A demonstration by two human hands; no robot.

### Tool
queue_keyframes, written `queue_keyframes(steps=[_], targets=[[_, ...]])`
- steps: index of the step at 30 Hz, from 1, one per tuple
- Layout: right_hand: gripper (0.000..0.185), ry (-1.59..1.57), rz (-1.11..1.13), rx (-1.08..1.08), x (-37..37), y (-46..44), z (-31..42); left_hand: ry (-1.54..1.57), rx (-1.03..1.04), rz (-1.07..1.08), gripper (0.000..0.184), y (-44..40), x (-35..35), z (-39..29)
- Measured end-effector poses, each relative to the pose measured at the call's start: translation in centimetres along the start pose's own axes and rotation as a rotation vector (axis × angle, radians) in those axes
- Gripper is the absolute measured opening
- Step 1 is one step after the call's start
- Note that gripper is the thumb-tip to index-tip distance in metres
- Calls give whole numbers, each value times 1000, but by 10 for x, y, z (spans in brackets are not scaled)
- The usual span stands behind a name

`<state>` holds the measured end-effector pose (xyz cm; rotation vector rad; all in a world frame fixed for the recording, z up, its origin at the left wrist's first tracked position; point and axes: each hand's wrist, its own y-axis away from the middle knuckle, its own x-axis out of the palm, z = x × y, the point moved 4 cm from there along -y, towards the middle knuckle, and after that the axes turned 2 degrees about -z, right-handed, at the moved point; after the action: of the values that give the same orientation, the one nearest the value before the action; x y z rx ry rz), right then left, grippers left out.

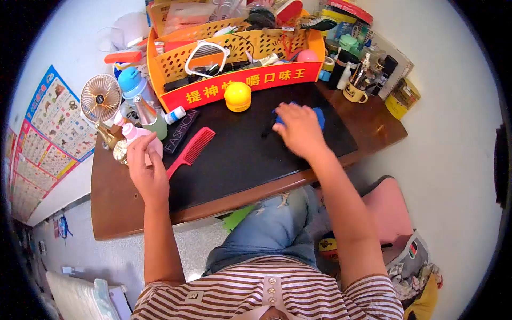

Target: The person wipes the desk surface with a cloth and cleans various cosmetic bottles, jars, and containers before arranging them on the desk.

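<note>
My left hand (149, 173) is at the left side of the desk, its fingers closed around a pink pump bottle (155, 143). A red comb (194, 148) lies just right of that hand, teeth facing right. Over on the right, my right hand (300, 129) presses a blue cloth (320, 116) down on the black desk mat (242, 160). Most of the cloth is hidden under the palm, and a dark piece shows by the fingertips. A yellow round-lidded jar (238, 97) stands between the hands, farther back.
An orange-red storage box (242, 85) filled with small items spans the back. At left stand a small fan (101, 98), a blue-capped bottle (132, 82), a green bottle (152, 120) and a dark FASHION box (181, 132). A yellow mug (353, 93) and several bottles crowd the right corner.
</note>
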<state>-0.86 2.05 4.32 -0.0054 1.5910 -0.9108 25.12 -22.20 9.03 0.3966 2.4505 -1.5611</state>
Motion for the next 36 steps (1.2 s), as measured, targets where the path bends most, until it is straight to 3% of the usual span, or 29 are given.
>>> queue_keyframes(steps=[2,7,9,10,11,14,15,16,20,21,26,29,31,36], targets=[[46,-114,16,-104,-13,12,44,1,-75,-6,33,2,-2,5],[47,-365,97,-251,-32,37,94,-188,-20,-171,44,-1,-12,3],[46,-522,205,-156,-31,23,82,-261,-44,-215,51,2,-14,12],[50,-524,326,43,-39,5,77,-230,-122,-213,57,4,-14,23],[46,-600,219,142,-35,-10,68,-198,-198,-209,63,6,-12,33],[49,-393,46,193,-15,-59,44,-148,-297,-148,70,11,-5,53],[54,-311,-23,185,-11,-74,41,-152,-293,-156,70,10,-6,53],[67,-282,80,206,-1,-89,38,-185,-276,-124,70,10,-5,52],[79,-287,254,240,27,-104,46,-276,-243,-54,70,10,-7,49],[73,-299,145,191,32,-99,45,-297,-245,-38,70,10,-6,48],[67,-411,174,326,21,-88,13,-345,-202,4,72,11,-6,62],[68,-376,26,459,15,-89,-25,-459,-240,93,75,8,-5,65],[69,-373,21,528,2,-88,-39,-568,-126,80,78,9,-4,70],[74,-418,-95,618,-23,-81,-54,-607,-77,71,78,6,-3,75]])
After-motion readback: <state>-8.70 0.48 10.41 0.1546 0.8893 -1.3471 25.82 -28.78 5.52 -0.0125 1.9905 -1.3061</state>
